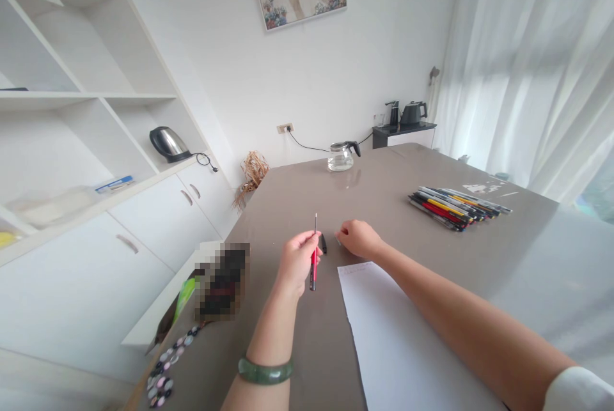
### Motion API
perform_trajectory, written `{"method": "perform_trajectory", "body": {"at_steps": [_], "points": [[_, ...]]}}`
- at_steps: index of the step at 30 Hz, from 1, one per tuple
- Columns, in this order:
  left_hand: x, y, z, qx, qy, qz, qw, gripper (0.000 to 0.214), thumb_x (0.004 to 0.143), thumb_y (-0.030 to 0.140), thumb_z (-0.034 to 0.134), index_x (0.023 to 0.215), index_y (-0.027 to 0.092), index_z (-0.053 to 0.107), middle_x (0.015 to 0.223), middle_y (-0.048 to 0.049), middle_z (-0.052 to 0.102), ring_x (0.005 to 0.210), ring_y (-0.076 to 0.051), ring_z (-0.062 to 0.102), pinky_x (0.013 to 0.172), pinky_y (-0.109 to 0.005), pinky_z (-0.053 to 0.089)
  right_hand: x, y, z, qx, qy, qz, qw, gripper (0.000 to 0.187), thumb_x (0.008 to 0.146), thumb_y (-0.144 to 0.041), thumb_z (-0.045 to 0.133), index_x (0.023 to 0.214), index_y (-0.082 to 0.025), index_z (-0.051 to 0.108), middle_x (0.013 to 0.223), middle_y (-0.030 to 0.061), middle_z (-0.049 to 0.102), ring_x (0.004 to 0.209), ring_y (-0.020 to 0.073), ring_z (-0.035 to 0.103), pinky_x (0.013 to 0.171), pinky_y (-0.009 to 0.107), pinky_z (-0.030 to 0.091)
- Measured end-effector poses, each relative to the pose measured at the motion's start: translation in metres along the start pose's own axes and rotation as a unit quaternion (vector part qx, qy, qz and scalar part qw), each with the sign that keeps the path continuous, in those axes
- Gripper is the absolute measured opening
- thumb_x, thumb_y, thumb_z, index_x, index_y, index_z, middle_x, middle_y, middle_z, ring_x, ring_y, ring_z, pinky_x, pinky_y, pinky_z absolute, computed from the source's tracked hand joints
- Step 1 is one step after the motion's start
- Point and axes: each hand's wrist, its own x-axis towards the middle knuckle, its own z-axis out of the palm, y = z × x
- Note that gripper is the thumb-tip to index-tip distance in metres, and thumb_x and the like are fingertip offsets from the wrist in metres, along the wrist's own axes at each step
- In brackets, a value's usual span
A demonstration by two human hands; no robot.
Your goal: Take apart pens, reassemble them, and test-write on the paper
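Upright in my left hand (297,257) is a red pen (314,264) with a black lower end. A thin dark shaft with a pale tip sticks up from it above my fingers. Just right of that hand, a small black piece like a pen cap (323,243) is on the table. My right hand (359,238) rests low over the tabletop with its fingers curled under. A tiny pale bluish bit shows at its fingertips, too small to name. Below the right wrist lies a white sheet of paper (384,334) with faint writing along its top edge.
Many pens (455,206) lie piled on the brown table (297,190) at the right. A glass pot (340,158) of clear liquid stands at the far edge. Left are a blurred-out dark object (223,283) and a beaded strand (163,372). White shelves (86,101) flank the table.
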Motion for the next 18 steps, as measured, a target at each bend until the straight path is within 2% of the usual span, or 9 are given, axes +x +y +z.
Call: {"method": "perform_trajectory", "body": {"at_steps": [2,4,6,8,10,12,18], "points": [[0.000,0.001,0.001,0.001,-0.003,0.003,1.000,0.039,0.066,0.043,0.055,0.093,0.015,0.059,0.056,-0.0005,0.052,0.046,-0.008,0.046,0.046,-0.021,0.037,0.000,0.001,-0.011,0.044,0.011,-0.011,0.999,0.035,0.074,-0.043,0.038,0.068,-0.016,0.059,0.064,0.0038,0.057,0.056,0.0113,0.048,0.048,0.020,0.032],[-0.001,0.002,0.002,0.004,-0.012,0.005,1.000,0.038,0.068,0.043,0.054,0.094,0.015,0.058,0.057,-0.0005,0.051,0.046,-0.008,0.046,0.047,-0.021,0.037,-0.002,0.001,-0.021,0.153,-0.006,-0.025,0.988,0.037,0.072,-0.047,0.040,0.072,-0.015,0.059,0.059,0.0010,0.053,0.049,0.0083,0.042,0.043,0.019,0.030],[-0.002,0.003,0.003,0.012,-0.028,0.004,1.000,0.038,0.069,0.043,0.053,0.094,0.015,0.058,0.058,-0.0002,0.051,0.047,-0.008,0.046,0.048,-0.021,0.037,-0.006,-0.002,-0.027,0.291,-0.047,-0.046,0.955,0.037,0.067,-0.049,0.048,0.072,-0.015,0.060,0.054,-0.0012,0.048,0.043,0.0063,0.036,0.040,0.019,0.028],[-0.004,0.004,0.005,0.022,-0.049,0.001,0.999,0.037,0.070,0.043,0.052,0.095,0.016,0.057,0.058,0.0000,0.051,0.048,-0.008,0.046,0.049,-0.021,0.037,-0.011,-0.006,-0.027,0.385,-0.092,-0.074,0.915,0.034,0.064,-0.047,0.053,0.071,-0.015,0.061,0.052,-0.0023,0.045,0.042,0.0055,0.033,0.039,0.019,0.028],[-0.006,0.005,0.006,0.030,-0.070,0.001,0.997,0.037,0.071,0.043,0.051,0.096,0.017,0.057,0.059,-0.0001,0.052,0.049,-0.008,0.047,0.049,-0.021,0.037,-0.016,-0.011,-0.025,0.434,-0.121,-0.095,0.887,0.030,0.063,-0.043,0.056,0.069,-0.014,0.062,0.051,-0.0029,0.043,0.042,0.0052,0.033,0.038,0.019,0.027],[-0.007,0.006,0.008,0.036,-0.084,0.002,0.996,0.037,0.071,0.042,0.051,0.097,0.017,0.057,0.060,-0.0003,0.052,0.049,-0.008,0.047,0.049,-0.021,0.037,-0.019,-0.015,-0.021,0.465,-0.129,-0.097,0.871,0.028,0.062,-0.041,0.058,0.068,-0.014,0.061,0.051,-0.0032,0.043,0.041,0.0047,0.032,0.038,0.019,0.026],[-0.008,0.006,0.011,0.051,-0.097,-0.004,0.994,0.036,0.071,0.040,0.051,0.096,0.015,0.057,0.059,-0.0012,0.053,0.049,-0.009,0.048,0.049,-0.021,0.037,-0.016,-0.013,-0.020,0.528,-0.086,-0.072,0.842,0.022,0.063,-0.036,0.058,0.064,-0.015,0.055,0.050,-0.0036,0.044,0.040,0.0045,0.034,0.038,0.019,0.028]]}}
